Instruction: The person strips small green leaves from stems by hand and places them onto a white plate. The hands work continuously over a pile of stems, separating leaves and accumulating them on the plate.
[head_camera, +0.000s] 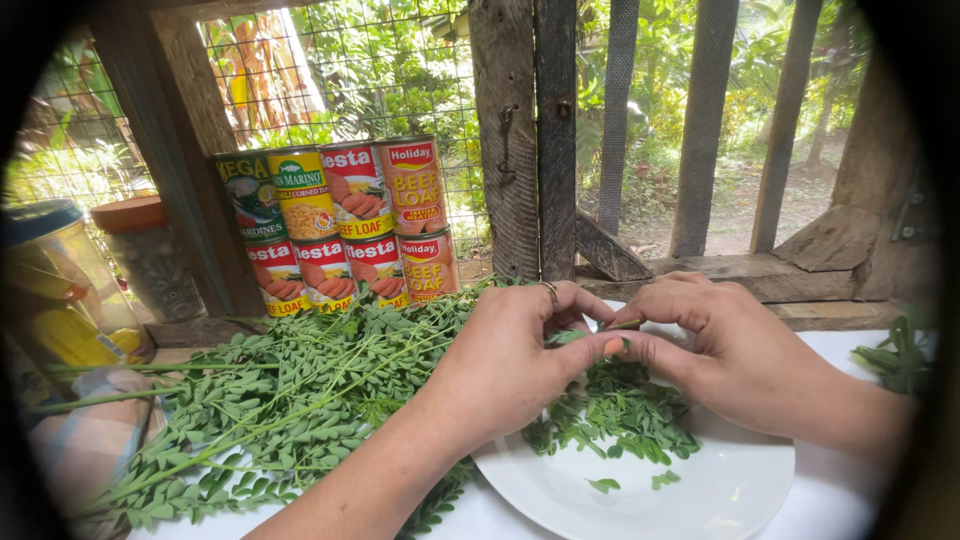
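Above the white plate, left hand and right hand both pinch one leafy sprig; plucked leaves lie on the plate, leafy stalks beside it.

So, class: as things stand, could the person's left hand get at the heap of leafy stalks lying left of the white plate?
Probably yes. The left hand is over the plate's left edge, and the heap of leafy stalks lies right beside it with nothing between. It is pinching a sprig with the right hand, so it would need to let go first.

A rustic home kitchen: stacked food cans, rough wooden posts and wire mesh facing greenery.
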